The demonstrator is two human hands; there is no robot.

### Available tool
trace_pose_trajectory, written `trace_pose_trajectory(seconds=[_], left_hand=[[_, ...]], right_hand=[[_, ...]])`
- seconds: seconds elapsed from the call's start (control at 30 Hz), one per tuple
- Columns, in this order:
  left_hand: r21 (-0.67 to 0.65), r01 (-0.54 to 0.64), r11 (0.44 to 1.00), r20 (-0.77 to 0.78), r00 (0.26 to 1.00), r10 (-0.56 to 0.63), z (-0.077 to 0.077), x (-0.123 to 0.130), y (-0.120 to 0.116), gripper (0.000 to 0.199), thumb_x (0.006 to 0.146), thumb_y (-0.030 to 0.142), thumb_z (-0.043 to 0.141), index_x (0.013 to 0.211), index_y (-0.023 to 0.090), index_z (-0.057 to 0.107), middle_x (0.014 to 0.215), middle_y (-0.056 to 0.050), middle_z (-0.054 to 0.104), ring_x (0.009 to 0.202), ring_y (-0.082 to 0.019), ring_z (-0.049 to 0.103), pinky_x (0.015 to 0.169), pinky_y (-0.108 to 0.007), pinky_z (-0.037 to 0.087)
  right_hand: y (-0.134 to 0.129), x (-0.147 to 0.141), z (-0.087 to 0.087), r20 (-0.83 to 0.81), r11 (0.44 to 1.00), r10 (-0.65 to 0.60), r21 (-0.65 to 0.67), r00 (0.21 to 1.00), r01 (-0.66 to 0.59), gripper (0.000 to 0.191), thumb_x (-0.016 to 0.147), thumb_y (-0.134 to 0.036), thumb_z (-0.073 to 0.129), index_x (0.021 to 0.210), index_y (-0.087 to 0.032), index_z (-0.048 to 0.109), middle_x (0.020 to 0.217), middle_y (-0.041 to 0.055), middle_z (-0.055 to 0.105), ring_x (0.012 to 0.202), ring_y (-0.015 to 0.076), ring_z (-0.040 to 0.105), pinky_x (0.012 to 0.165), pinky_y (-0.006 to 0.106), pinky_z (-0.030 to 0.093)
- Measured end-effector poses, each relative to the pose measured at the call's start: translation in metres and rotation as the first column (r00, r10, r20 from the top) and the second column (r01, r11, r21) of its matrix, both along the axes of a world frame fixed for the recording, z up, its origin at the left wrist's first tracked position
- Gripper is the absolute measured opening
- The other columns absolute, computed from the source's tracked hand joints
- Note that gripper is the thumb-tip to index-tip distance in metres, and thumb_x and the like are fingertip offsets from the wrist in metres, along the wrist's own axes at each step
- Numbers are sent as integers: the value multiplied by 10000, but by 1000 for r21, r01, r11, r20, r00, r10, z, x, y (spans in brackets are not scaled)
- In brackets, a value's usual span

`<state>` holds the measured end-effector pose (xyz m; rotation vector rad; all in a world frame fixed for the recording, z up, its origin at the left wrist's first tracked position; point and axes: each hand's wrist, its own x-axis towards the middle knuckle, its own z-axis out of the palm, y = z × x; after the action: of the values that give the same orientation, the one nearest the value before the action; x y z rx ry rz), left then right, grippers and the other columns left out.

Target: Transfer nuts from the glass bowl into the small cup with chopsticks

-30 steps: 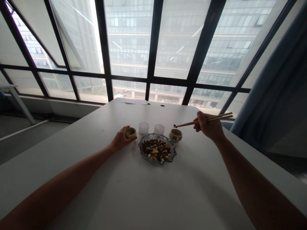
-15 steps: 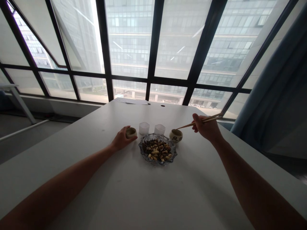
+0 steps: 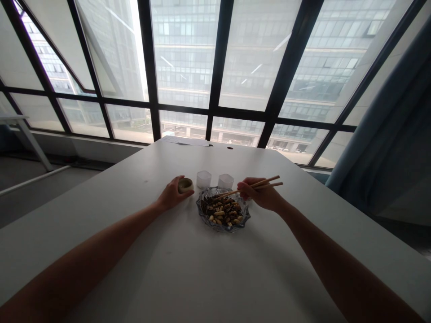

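Note:
My left hand [image 3: 170, 194] is wrapped round a small ceramic cup [image 3: 185, 185] standing on the white table. In my right hand [image 3: 258, 193] is a pair of chopsticks [image 3: 266, 182], their tips down among the nuts at the back of a scalloped glass bowl [image 3: 222, 228]. Peanuts [image 3: 219, 214] and dark, slender seeds [image 3: 206, 204] fill this bowl. Whether the tips pinch anything is too small to tell. My right hand hides nearly all of the second ceramic cup, to the right of the bowl. Behind the bowl stand two translucent plastic cups, one left [image 3: 204, 179] and one right [image 3: 226, 181].
The white table [image 3: 188, 273] stretches toward large black-framed windows [image 3: 212, 110]. Papers [image 3: 185, 141] lie at its far edge, near two dark round holes in the tabletop. A blue curtain [image 3: 380, 116] hangs at the right, and another table's white leg [image 3: 37, 143] shows at the left.
My right hand has moved left with the chopsticks, from above the right ceramic cup to the glass bowl, and now covers that cup. My left hand keeps its hold on the left cup.

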<state>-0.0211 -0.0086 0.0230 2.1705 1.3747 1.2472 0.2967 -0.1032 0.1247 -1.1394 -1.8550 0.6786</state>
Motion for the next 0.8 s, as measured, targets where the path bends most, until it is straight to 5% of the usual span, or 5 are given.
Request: trace_pose_trajectory(seconds=[0.3,0.53,0.7,0.8], left_hand=[[-3,1,1000,-7,1000,-1,1,0,-1,769,727,601,727,1305,127,545,1238,-171,673,1140,-314,657,1019,-468,516],[21,-5,1000,-18,1000,5,1,-3,2,786,729,619,730,1325,148,527,1297,-180,642,1172,-331,639,1029,-490,505],[188,-28,982,-75,996,43,37,12,6,664,842,603,636,1340,175,532,1396,-173,586,1308,-358,537,1117,-532,418],[183,98,978,-242,969,-52,63,48,1,649,857,601,622,1347,181,549,1379,-147,614,1310,-353,535,1131,-527,389]], right_hand=[[-2,-3,-3,49,998,55,17,997,-56,482,842,-637,660,675,-185,688,599,48,711,500,146,649,467,229,509],[10,3,-6,-243,989,-142,-84,960,125,591,699,-760,712,651,-171,687,495,48,667,382,141,595,378,231,494],[31,37,-2,-461,941,-329,-234,824,245,467,807,-593,716,633,-165,643,467,61,639,361,143,578,348,235,494],[39,62,4,-570,900,-413,-134,711,415,454,869,-575,640,638,-186,606,461,50,625,359,149,586,349,242,504]])
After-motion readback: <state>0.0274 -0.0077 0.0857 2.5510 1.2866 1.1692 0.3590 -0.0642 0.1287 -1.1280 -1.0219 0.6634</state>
